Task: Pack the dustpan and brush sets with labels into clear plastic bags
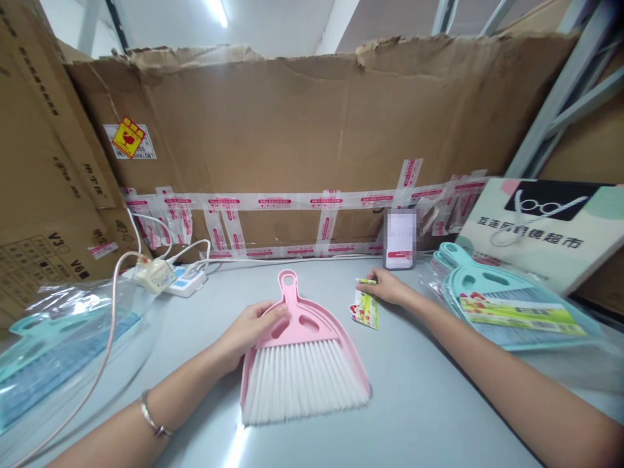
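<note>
A pink dustpan (355, 364) lies on the grey table with a matching hand brush (302, 380) nested in it, white bristles toward me. My left hand (260, 325) grips the set's left side, thumb on top near an oval hole in the brush and fingers partly hidden beneath. To the right of the handle is a green and yellow printed card label (365, 311) with red fruit-like pictures. My right hand (383, 287) pinches the card at its upper end, where a narrow yellow-green strip shows by the fingertips.
Bagged turquoise dustpan sets lie on the right (507, 305) and the left (58, 344). A phone (400, 239) leans against the taped cardboard box (312, 130) behind. Chargers and a power strip (188, 281) trail cables at left. A printed paper bag (546, 227) stands at right.
</note>
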### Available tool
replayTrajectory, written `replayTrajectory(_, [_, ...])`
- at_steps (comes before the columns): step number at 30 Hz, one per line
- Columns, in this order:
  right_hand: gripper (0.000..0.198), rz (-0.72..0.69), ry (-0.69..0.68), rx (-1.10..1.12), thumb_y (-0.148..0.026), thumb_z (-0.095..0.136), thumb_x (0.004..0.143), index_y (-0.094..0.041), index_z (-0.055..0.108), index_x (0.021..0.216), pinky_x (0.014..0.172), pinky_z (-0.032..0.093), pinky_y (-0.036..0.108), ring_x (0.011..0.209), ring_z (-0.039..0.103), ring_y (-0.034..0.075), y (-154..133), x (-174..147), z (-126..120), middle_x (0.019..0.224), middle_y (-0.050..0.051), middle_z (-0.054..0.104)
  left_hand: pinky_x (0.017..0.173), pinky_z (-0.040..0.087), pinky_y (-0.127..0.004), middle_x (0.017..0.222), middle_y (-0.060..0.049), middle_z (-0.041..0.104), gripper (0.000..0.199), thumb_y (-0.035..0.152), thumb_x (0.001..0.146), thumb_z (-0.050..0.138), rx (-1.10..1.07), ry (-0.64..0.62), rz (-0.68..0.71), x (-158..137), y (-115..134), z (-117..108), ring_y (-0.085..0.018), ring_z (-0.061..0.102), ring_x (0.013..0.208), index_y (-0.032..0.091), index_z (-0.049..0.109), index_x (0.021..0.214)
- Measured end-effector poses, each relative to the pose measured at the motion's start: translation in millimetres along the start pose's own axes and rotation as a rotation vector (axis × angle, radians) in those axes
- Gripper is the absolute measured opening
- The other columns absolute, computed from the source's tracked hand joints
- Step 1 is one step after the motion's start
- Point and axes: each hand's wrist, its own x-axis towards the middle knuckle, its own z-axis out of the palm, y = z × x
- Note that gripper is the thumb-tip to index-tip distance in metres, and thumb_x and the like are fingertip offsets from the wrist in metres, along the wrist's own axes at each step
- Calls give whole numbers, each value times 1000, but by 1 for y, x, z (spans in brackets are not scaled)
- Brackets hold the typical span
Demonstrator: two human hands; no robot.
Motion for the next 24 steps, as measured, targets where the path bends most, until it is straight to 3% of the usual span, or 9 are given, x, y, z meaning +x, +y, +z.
replayTrajectory(4, [31,-32,6,146,-25,64,60,-21,41,80,57,41,29,61,55,18,-10,-6,-8,64,-2,54,64,43,-26,79,-5,66,42,49,69,62,-90,-10,-24,2,-2,-4,-17,59,69,14,60,93])
replayTrajectory(8, [44,-123,32,309,-33,60,65,-23,34,99,61,45,29,68,59,17,-31,-21,-20,81,0,57,63,43,-26,76,-5,66,41,47,68,64,-83,8,-32,6,-5,-4,-16,60,67,13,61,90])
replayTrajectory(10, [43,-187,21,334,-35,59,67,-24,35,102,59,46,29,67,59,17,-37,-27,-24,80,0,57,61,43,-26,75,-5,66,40,48,68,63,-66,37,-32,7,-5,-4,-15,59,66,13,61,88])
replayTrajectory(13, [30,-227,-29,193,-32,60,66,-23,47,92,58,45,31,63,56,18,-32,-28,-23,71,-1,55,60,42,-25,75,-5,66,41,50,69,62,-40,77,-21,7,-5,-5,-15,59,65,13,61,84])
replayTrajectory(15, [26,-206,-13,101,-27,64,62,-21,54,85,66,45,35,72,56,22,-27,-26,-19,73,2,55,59,42,-25,73,-5,65,42,51,68,61,-22,87,-14,7,-3,-5,-16,59,64,12,61,83])
replayTrajectory(19, [28,-224,191,100,-32,58,71,-19,57,96,89,35,41,109,44,28,-39,-33,-8,109,12,51,55,40,-24,66,-3,63,42,54,67,61,20,119,-18,4,2,0,-14,55,58,13,61,77])
replayTrajectory(21, [30,-281,102,243,-39,51,78,-20,56,99,86,39,37,105,48,24,-58,-46,0,110,10,54,51,36,-22,58,0,57,42,55,67,60,52,146,-3,4,4,3,-12,50,52,12,61,71])
replayTrajectory(24, [40,-257,-388,501,-45,58,73,-19,55,103,70,45,30,82,58,18,-85,-71,16,92,6,63,47,30,-22,51,2,49,42,55,68,58,87,158,37,5,4,6,-9,42,48,13,59,64])
